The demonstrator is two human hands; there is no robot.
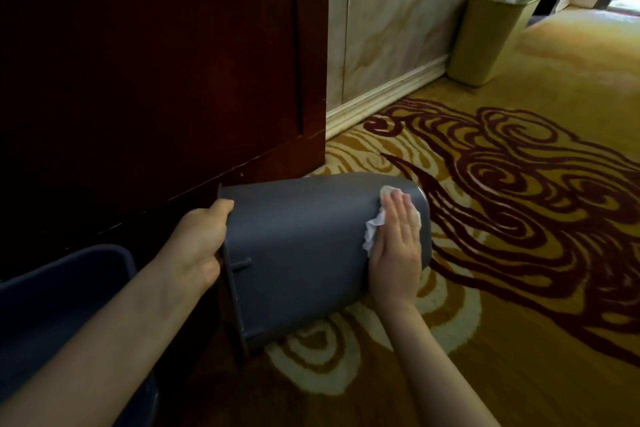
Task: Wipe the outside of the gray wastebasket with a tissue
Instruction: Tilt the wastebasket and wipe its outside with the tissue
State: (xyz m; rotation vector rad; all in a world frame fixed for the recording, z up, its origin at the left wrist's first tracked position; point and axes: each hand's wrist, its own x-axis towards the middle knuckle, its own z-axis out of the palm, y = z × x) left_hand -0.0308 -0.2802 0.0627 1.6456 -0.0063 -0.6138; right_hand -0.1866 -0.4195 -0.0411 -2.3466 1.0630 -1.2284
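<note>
Patterned yellow and dark red carpet (pixel 485 218) covers the floor, with a dark wood panel (pixel 145 80) on the left and a yellow bin (pixel 491 38) standing far right against the wall. At near centre the gray wastebasket (pixel 304 253) is tipped on its side, its rim to the left by the panel and its base to the right; whether its low edge rests on the carpet cannot be told. The left hand (pixel 201 246) is closed around the rim, thumb on top, steadying it. The right hand (pixel 398 246) lies flat and open, fingers together, pressing a crumpled white tissue (pixel 375 222) against the wall near the base.

To do this stroke well, the palm should probably stay flat so the tissue stays spread under it and does not bunch. Long overlapping passes from base toward rim would likely cover the upper face. The left grip then needs to roll the wastebasket so the hidden sides come up. A dark blue bin (pixel 52 315) sits near left.
</note>
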